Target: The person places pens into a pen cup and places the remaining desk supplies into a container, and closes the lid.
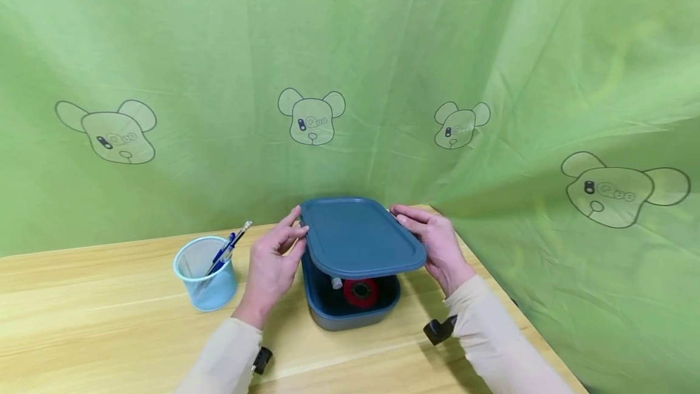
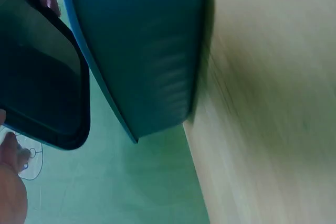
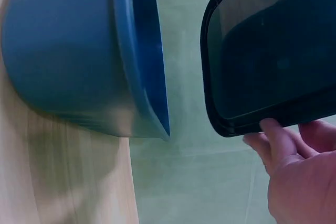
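A dark blue lid is held tilted above an open blue box, both hands at its opposite sides. My left hand grips the lid's left edge; my right hand grips its right edge. Inside the box sit a red round thing with a dark centre and a small whitish cylindrical piece; the lid hides the rest of the contents. In the right wrist view, a gap shows between the lid and the box, with fingers at the lid's rim.
To the left of the box stands a light blue mesh pen cup with several pens leaning in it. The wooden table ends at a green curtain printed with bear heads, behind and on the right.
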{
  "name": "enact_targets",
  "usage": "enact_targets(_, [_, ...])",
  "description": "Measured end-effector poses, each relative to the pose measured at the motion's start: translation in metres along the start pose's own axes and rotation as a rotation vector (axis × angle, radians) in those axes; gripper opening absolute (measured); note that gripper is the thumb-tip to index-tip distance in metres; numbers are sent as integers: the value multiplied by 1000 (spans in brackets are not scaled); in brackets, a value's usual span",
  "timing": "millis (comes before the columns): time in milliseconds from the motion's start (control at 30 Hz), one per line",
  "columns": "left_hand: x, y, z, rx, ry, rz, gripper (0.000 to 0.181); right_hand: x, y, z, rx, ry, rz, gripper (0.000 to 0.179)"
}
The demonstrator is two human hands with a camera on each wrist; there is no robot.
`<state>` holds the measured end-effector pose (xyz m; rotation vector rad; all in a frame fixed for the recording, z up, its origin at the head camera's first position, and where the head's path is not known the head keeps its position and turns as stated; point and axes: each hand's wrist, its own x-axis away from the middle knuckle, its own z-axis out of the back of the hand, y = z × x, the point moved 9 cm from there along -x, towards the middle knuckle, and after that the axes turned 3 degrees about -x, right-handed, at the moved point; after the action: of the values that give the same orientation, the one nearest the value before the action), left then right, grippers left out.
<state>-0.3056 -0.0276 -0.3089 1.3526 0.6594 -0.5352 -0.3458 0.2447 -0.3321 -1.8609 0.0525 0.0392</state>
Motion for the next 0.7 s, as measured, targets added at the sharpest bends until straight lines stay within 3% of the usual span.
enact_targets(133, [4, -21, -1, 101, -5, 212, 17, -2, 8, 2, 64, -4, -28, 41])
enact_targets(233, [8, -29, -5, 183, -33, 313, 23, -3, 13, 4, 75, 7, -42, 41])
enact_targets(300, [10, -24, -6, 194, -66, 347, 28, -3, 16, 5, 78, 15, -51, 41])
enact_targets(467, [14, -20, -12, 86, -204, 267, 31, -3, 22, 7, 99, 20, -44, 41])
enact_targets(533, [19, -27, -17, 16, -267, 230, 34, -4, 23, 8, 128, 12, -12, 39])
enact_targets(700, [29, -35, -24, -127, -389, 234, 46, -6, 27, 6, 310, -18, 96, 35])
